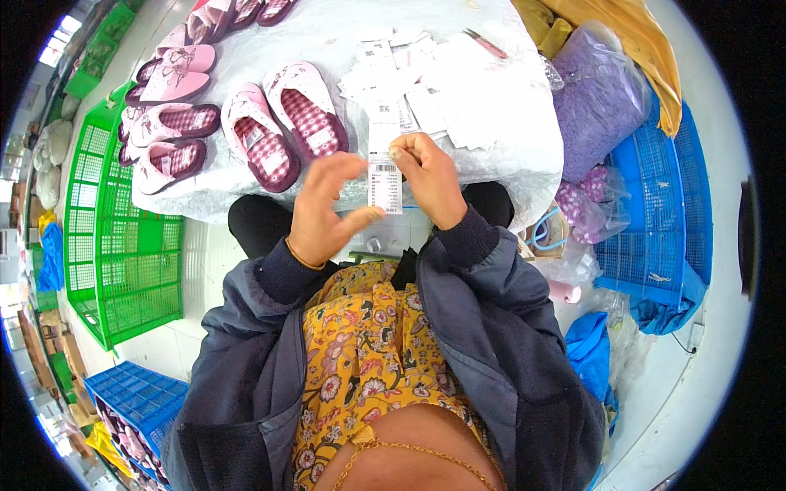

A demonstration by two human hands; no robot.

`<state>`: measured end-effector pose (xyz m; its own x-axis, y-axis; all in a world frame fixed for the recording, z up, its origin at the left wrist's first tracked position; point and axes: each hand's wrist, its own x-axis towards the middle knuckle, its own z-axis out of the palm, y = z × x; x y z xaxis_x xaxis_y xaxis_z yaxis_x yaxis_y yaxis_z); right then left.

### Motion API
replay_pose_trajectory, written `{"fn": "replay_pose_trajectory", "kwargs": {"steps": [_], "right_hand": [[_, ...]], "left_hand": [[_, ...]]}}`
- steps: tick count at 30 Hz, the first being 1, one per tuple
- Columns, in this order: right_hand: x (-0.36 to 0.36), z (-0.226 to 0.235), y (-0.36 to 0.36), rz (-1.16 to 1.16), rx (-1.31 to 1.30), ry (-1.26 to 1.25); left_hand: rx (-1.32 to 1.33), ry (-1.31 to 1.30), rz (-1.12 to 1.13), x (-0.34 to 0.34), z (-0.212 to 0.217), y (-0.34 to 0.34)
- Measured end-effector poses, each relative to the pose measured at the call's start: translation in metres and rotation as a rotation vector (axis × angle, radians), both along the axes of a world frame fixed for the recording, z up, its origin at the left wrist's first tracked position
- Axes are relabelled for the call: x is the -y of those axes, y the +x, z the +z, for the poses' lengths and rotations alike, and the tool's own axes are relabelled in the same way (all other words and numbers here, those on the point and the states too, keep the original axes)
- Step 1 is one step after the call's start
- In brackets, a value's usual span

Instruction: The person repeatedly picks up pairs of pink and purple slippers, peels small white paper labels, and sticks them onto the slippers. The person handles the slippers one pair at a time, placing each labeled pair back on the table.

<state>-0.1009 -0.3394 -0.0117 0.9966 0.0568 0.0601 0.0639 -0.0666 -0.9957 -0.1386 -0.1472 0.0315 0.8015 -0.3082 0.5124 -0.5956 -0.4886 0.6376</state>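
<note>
A long white printed label strip (385, 190) hangs over the near edge of the table, held by my right hand (432, 178), whose thumb and forefinger pinch its right side. On the strip's left, my left hand (321, 211) is open, thumb and fingers apart, with the thumb tip close to the paper. Just left of my hands lies a pair of pink slippers (309, 114) with dark red checked insoles, each bearing a small white tag. More pink slippers (187, 121) are lined up along the table's left side.
Loose white labels (409, 61) and paper sheets (475, 110) spread over the plastic-covered table (344, 37); a small red-handled tool (486, 43) lies behind them. Green crates (123, 245) stand at left, a blue crate (647, 221) at right beside a bagged purple bundle (598, 98).
</note>
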Motion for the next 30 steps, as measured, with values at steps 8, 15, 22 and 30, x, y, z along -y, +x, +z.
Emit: {"fn": "replay_pose_trajectory", "kwargs": {"steps": [8,15,22,30], "right_hand": [[-0.010,0.024,-0.030,0.043,0.069,-0.158],[0.001,0.034,-0.026,-0.107,0.817,-0.578],[0.003,0.023,-0.032,-0.036,0.796,-0.464],[0.002,0.023,-0.043,-0.132,0.609,-0.410]], "left_hand": [[-0.944,-0.803,-0.036,0.013,-0.026,0.007],[-0.888,-0.630,-0.061,0.008,-0.022,0.006],[-0.673,-0.508,-0.085,0.015,-0.023,0.001],[-0.464,-0.380,0.011,0.023,-0.009,0.005]]}}
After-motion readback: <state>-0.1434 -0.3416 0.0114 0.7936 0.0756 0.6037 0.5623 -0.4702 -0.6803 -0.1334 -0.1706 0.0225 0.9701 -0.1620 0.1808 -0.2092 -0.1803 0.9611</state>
